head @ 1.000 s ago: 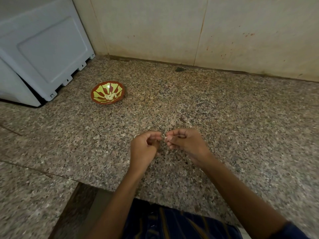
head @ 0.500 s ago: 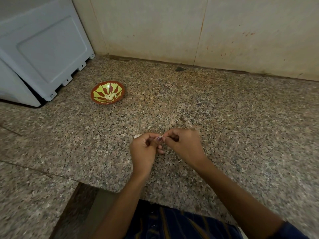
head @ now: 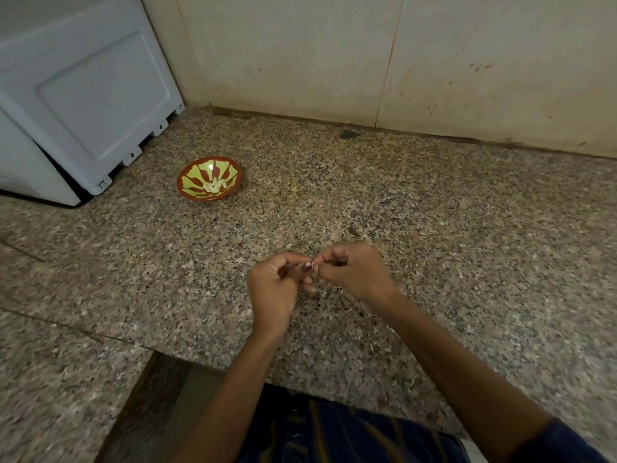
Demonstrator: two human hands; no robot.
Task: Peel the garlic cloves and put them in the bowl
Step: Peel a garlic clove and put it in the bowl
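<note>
The speckled granite counter lies under both hands and spreads well beyond them on every side; a pale blue-grey appliance stands far off to the left and beyond the hands. The bowl, red-brown with yellow-green rays, sits on the counter well apart from the hands, ahead of them and to the left, and a small heap of pale peeled cloves already lies at its bottom, so part of the job looks done.

The left hand and the right hand meet fingertip to fingertip just above the counter, both with fingers curled in tight. Between them a tiny whitish sliver shows beside a painted nail, presumably the garlic clove being worked on; each hand appears to pinch it. I judge the peeling of this clove to be in hand and its trip to the bowl not yet made. No unpeeled cloves can be made out elsewhere, so how many remain cannot be told.

The clove is almost wholly hidden by the fingers: its long axis and which way it points cannot be read
</note>
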